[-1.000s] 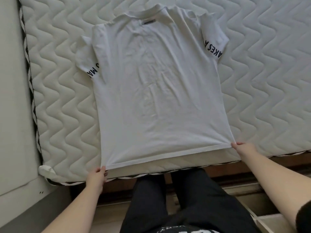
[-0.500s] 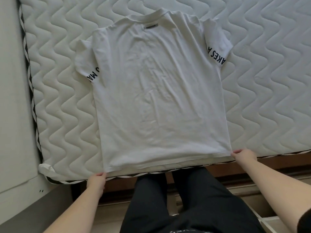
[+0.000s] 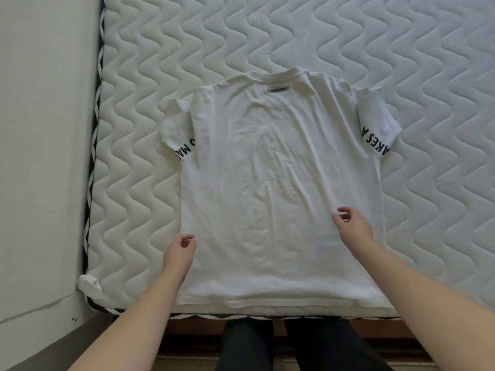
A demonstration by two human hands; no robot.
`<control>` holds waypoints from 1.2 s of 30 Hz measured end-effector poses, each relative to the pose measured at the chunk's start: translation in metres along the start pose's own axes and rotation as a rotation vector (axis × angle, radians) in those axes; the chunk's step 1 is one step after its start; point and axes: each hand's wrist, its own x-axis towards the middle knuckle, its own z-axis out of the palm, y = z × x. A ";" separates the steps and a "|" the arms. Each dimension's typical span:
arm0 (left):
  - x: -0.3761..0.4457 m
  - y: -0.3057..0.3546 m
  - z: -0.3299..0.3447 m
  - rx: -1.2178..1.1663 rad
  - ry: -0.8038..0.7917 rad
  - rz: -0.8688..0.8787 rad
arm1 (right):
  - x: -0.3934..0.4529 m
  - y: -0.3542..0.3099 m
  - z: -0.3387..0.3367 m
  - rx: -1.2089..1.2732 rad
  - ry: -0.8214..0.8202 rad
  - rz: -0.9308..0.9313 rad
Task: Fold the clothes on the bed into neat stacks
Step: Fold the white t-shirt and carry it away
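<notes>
On the mattress (image 3: 348,36), the T-shirt (image 3: 281,183) lies flat, hem at the near edge. Your left hand (image 3: 180,250) and right hand (image 3: 351,223) hover loosely curled, holding nothing. Grabbing one layer only would likely drag wrinkles into the fold.

Quilted white mattress (image 3: 348,36) with black-and-white zigzag edging (image 3: 93,145); pale wall (image 3: 40,129) lay left of the mattress, brown floor (image 3: 187,354) below its near edge.
</notes>
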 end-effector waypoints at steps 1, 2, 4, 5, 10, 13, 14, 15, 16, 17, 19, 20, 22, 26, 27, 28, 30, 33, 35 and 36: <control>0.008 0.014 -0.001 -0.006 0.016 0.047 | 0.004 -0.017 0.010 0.018 -0.015 -0.034; 0.017 0.028 -0.003 -0.016 0.030 0.088 | 0.009 -0.033 0.021 0.033 -0.030 -0.065; 0.033 0.053 -0.008 -0.055 0.041 0.152 | 0.015 -0.062 0.042 0.064 -0.064 -0.126; 0.043 0.063 -0.013 -0.081 0.044 0.172 | 0.019 -0.077 0.054 0.080 -0.085 -0.157; 0.098 0.108 -0.033 -0.125 0.069 0.241 | 0.041 -0.138 0.102 0.142 -0.164 -0.237; 0.136 0.128 -0.045 -0.110 0.105 0.256 | 0.054 -0.166 0.125 0.121 -0.203 -0.296; 0.147 0.134 -0.048 -0.106 0.113 0.262 | 0.059 -0.175 0.133 0.100 -0.207 -0.324; 0.158 0.140 -0.050 -0.107 0.115 0.271 | 0.064 -0.184 0.141 0.075 -0.211 -0.355; 0.170 0.146 -0.052 -0.098 0.115 0.286 | 0.071 -0.194 0.149 0.046 -0.215 -0.389; 0.180 0.151 -0.053 -0.073 0.116 0.309 | 0.078 -0.204 0.157 0.011 -0.221 -0.418; 0.201 0.163 -0.055 -0.012 0.130 0.373 | 0.092 -0.227 0.173 -0.058 -0.234 -0.472; 0.210 0.169 -0.055 0.001 0.138 0.400 | 0.099 -0.238 0.180 -0.095 -0.237 -0.511; 0.227 0.179 -0.057 0.001 0.150 0.436 | 0.116 -0.261 0.194 -0.214 -0.223 -0.622; 0.262 0.194 -0.060 0.065 0.157 0.520 | 0.153 -0.298 0.216 -0.481 -0.118 -0.834; 0.270 0.199 -0.061 0.093 0.162 0.540 | 0.162 -0.305 0.221 -0.528 -0.095 -0.870; 0.279 0.204 -0.062 0.113 0.159 0.547 | 0.171 -0.309 0.226 -0.564 -0.073 -0.890; 0.296 0.219 -0.064 0.165 0.123 0.522 | 0.185 -0.312 0.236 -0.606 -0.035 -0.890; 0.321 0.238 -0.071 0.335 0.028 0.473 | 0.197 -0.302 0.249 -0.690 0.055 -0.903; 0.332 0.250 -0.076 0.445 -0.023 0.468 | 0.200 -0.295 0.255 -0.713 0.124 -0.916; 0.335 0.255 -0.079 0.503 -0.032 0.474 | 0.201 -0.295 0.257 -0.715 0.144 -0.913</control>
